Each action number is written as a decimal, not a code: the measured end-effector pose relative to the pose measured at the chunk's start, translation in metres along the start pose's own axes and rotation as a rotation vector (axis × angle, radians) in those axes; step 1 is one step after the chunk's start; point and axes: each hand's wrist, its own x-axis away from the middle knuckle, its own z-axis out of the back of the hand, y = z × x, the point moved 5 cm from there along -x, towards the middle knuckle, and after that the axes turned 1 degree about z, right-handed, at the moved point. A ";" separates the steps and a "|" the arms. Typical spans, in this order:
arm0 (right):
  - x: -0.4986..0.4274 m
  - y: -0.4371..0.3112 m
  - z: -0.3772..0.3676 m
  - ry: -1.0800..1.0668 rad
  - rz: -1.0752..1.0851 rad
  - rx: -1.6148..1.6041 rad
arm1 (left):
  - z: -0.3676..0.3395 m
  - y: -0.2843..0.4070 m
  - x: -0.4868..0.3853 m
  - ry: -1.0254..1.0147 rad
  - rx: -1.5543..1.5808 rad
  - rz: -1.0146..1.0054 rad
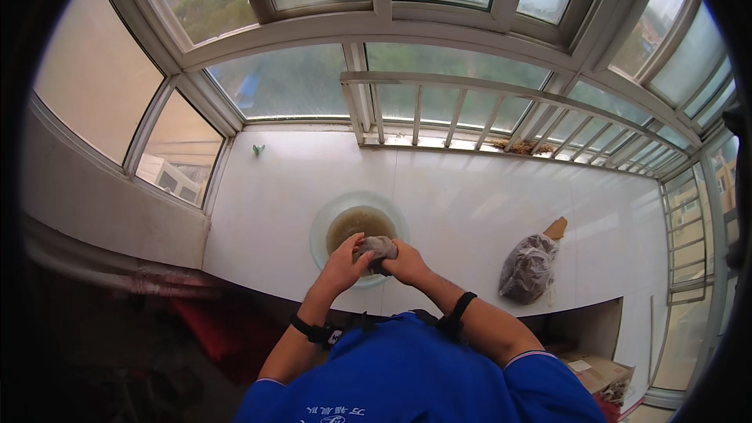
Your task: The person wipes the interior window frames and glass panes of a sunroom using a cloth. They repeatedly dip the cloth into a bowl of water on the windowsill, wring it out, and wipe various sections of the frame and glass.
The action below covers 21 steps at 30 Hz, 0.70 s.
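A pale green translucent basin (320, 220) stands on the white countertop and holds murky brown water (355, 220). Over the near part of the basin, both hands are at a bunched, wet-looking grey cloth (379, 246), with a darker part on its underside. My right hand (406, 262) grips its right end in a closed fist. At the left end is my left hand (345, 265), thumb and fingers around the cloth's edge in a looser hold. What lies under the hands is partly hidden.
To the right lies a tied plastic bag (527, 270) with dark contents, a piece of brown cardboard (556, 228) beside it. A small green clip-like object (258, 150) sits at the back left. A white metal railing (455, 117) runs before the windows. Below right is a cardboard box (605, 373).
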 end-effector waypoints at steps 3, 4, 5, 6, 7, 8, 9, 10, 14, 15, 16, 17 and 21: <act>-0.007 -0.006 0.007 -0.038 -0.072 -0.515 | 0.007 0.004 -0.009 -0.005 0.251 0.023; -0.009 -0.005 0.012 -0.037 -0.132 -0.563 | 0.012 0.008 -0.016 0.018 0.131 0.024; -0.010 -0.003 0.020 -0.032 -0.180 -0.618 | 0.019 0.016 -0.027 0.029 0.066 -0.032; -0.009 -0.002 0.031 -0.073 -0.173 -0.654 | 0.026 0.024 -0.040 0.037 0.014 -0.060; -0.006 -0.002 0.041 -0.121 -0.137 -0.717 | 0.033 0.032 -0.053 0.043 -0.030 -0.080; -0.004 0.000 0.049 -0.060 -0.100 -0.776 | 0.043 0.045 -0.070 0.087 -0.080 -0.148; -0.001 0.007 0.058 -0.048 -0.147 -0.765 | 0.053 0.059 -0.088 0.137 -0.114 -0.238; 0.002 0.013 0.070 -0.045 -0.156 -0.776 | 0.063 0.070 -0.109 0.155 -0.157 -0.243; 0.018 0.045 0.103 0.065 -0.170 -0.922 | 0.096 0.109 -0.185 0.238 -0.410 -0.355; 0.023 0.054 0.113 0.091 -0.172 -0.969 | 0.103 0.116 -0.203 0.257 -0.504 -0.336; 0.028 0.063 0.122 0.086 -0.175 -0.996 | 0.113 0.123 -0.220 0.282 -0.557 -0.349; 0.031 0.072 0.131 0.107 -0.171 -1.009 | 0.121 0.130 -0.238 0.289 -0.621 -0.329; 0.045 0.101 0.156 0.170 -0.153 -1.064 | 0.152 0.161 -0.298 0.333 -0.834 -0.285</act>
